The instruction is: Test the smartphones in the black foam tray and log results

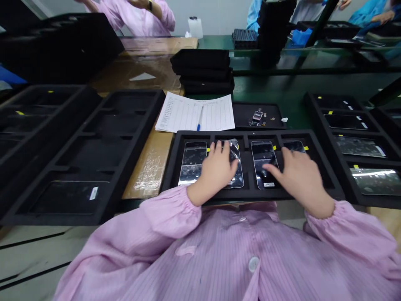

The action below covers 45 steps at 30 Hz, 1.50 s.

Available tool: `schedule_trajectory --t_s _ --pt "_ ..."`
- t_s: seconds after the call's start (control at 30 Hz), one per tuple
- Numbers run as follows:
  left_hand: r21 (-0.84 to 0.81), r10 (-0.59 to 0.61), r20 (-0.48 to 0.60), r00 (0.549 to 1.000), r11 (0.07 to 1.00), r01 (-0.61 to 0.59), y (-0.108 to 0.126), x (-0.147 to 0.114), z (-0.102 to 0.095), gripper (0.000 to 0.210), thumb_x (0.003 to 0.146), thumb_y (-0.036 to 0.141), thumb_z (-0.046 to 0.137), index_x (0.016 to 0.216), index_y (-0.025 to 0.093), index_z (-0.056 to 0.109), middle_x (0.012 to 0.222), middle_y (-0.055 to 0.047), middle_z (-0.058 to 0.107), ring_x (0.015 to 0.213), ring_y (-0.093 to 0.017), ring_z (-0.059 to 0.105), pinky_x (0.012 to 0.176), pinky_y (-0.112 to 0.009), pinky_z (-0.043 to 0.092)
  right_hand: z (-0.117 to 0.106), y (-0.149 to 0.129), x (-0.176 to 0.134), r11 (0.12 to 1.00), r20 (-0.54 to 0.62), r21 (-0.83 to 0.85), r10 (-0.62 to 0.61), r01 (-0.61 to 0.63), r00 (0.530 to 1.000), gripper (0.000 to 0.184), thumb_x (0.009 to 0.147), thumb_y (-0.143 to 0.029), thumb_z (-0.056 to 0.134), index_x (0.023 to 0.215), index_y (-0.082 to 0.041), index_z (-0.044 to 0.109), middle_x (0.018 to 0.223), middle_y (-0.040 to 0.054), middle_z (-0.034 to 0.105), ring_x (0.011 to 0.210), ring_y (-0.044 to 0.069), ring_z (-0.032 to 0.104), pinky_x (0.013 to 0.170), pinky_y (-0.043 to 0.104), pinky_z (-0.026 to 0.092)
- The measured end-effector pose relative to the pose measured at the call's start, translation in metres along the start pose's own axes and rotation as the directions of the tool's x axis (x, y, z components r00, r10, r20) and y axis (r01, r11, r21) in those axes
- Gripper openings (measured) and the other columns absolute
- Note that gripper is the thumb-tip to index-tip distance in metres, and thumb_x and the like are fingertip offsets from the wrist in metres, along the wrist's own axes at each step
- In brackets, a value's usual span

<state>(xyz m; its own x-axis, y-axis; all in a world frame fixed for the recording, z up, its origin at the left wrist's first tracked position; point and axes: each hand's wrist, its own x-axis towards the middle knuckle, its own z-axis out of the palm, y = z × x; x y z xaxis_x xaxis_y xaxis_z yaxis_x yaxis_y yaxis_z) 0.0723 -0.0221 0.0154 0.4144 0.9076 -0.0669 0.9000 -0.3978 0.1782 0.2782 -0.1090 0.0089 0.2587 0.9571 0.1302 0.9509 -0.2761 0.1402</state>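
In front of me lies a black foam tray (247,194) with several glossy phone screens in its compartments, most with a yellow tab at the edge. My left hand (218,164) rests over the second screen from the left (238,169), fingers spread, partly covering it. The leftmost screen (192,161) shows beside that hand. My right hand (299,177) lies over the rightmost screen (294,146), hiding most of it, with the thumb reaching toward the neighbouring screen (265,163). Neither hand visibly grips anything; whether the fingertips press on the glass I cannot tell.
At left, another foam tray (72,173) holds a dark screen (67,197). A tray of screens (360,146) stands at right. Behind are a printed sheet (181,113), a pen (199,119), a small tray with tiny parts (244,110) and stacked trays (202,69). Co-workers sit opposite.
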Motion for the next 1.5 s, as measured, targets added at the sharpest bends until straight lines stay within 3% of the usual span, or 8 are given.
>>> schedule_trajectory --t_s 0.2,0.67,0.87,0.97,1.07,1.2,1.33,1.5 --pt "0.060 -0.083 0.075 0.994 0.995 0.078 0.044 0.016 0.010 0.073 0.094 0.030 0.050 0.157 0.003 0.026 0.165 -0.027 0.025 0.152 -0.039 0.028 0.106 -0.058 0.050 0.017 -0.037 0.018 0.999 0.026 0.024 -0.030 0.029 0.999 0.091 0.091 -0.071 0.052 0.139 0.006 0.050 0.106 0.0309 0.067 0.097 0.041 0.063 0.075 0.046 0.048" --pt "0.021 -0.149 0.097 0.984 0.989 0.148 0.054 0.030 0.010 0.068 0.096 0.025 0.049 0.156 0.000 0.027 0.164 -0.030 0.022 0.152 -0.044 0.024 0.107 -0.071 0.041 0.020 -0.034 0.024 0.989 0.023 0.147 -0.016 0.012 1.000 0.090 0.092 -0.066 0.055 0.141 0.009 0.047 0.110 0.0329 0.064 0.105 0.045 0.061 0.087 0.052 0.049" --pt "-0.148 0.046 0.079 0.996 0.988 -0.033 0.006 -0.015 -0.014 0.066 0.103 0.036 0.042 0.161 0.011 0.021 0.168 -0.022 0.016 0.157 -0.036 0.008 0.123 -0.061 0.022 0.025 0.014 -0.012 0.900 -0.150 0.427 -0.029 0.091 0.988 0.077 0.102 -0.064 0.030 0.143 -0.003 0.051 0.135 0.0278 0.058 0.135 0.041 0.049 0.110 0.057 0.043" --pt "-0.197 0.113 0.092 0.989 0.976 -0.094 -0.032 -0.061 -0.013 0.054 0.103 0.043 0.040 0.151 0.020 0.046 0.170 -0.018 0.015 0.157 -0.038 0.003 0.123 -0.061 0.022 0.029 0.043 -0.042 0.833 -0.147 0.511 -0.160 0.213 0.976 0.067 0.101 -0.064 0.034 0.141 -0.015 0.057 0.163 0.0213 0.030 0.153 0.040 0.024 0.119 0.062 0.031" --pt "-0.221 0.254 0.117 0.960 0.949 -0.224 -0.053 -0.085 -0.005 0.047 0.103 0.042 0.040 0.145 0.025 0.054 0.171 -0.015 0.012 0.157 -0.037 0.006 0.122 -0.061 0.026 0.032 0.054 -0.060 0.772 -0.036 0.566 -0.327 0.289 0.944 0.057 0.100 -0.060 0.042 0.145 -0.026 0.055 0.170 0.0134 0.013 0.157 0.038 0.014 0.119 0.064 0.031" --pt "-0.204 0.343 0.125 0.931 0.927 -0.314 -0.051 -0.057 0.001 0.047 0.101 0.039 0.044 0.144 0.023 0.055 0.171 -0.017 0.006 0.157 -0.039 0.002 0.121 -0.064 0.024 0.038 0.044 -0.036 0.766 0.023 0.566 -0.385 0.306 0.922 0.055 0.099 -0.061 0.046 0.138 -0.027 0.063 0.166 0.0157 0.026 0.155 0.038 0.021 0.119 0.064 0.031" --pt "-0.049 0.211 0.027 0.977 0.976 -0.210 -0.051 -0.014 -0.008 0.049 0.100 0.034 0.048 0.147 0.020 0.052 0.170 -0.019 0.006 0.156 -0.043 0.004 0.117 -0.074 0.018 0.045 0.036 0.011 0.816 -0.102 0.518 -0.239 0.256 0.966 0.057 0.098 -0.060 0.046 0.130 -0.019 0.068 0.162 0.0204 0.033 0.152 0.042 0.026 0.118 0.066 0.031" --pt "-0.080 0.204 -0.137 0.969 0.973 -0.216 -0.093 -0.028 -0.018 0.052 0.102 0.038 0.039 0.150 0.020 0.047 0.171 -0.017 0.005 0.157 -0.037 0.001 0.121 -0.068 0.016 0.042 0.057 -0.002 0.846 -0.263 0.514 0.001 0.139 0.965 0.060 0.101 -0.057 0.042 0.136 -0.013 0.061 0.161 0.0229 0.032 0.151 0.039 0.030 0.120 0.061 0.031"
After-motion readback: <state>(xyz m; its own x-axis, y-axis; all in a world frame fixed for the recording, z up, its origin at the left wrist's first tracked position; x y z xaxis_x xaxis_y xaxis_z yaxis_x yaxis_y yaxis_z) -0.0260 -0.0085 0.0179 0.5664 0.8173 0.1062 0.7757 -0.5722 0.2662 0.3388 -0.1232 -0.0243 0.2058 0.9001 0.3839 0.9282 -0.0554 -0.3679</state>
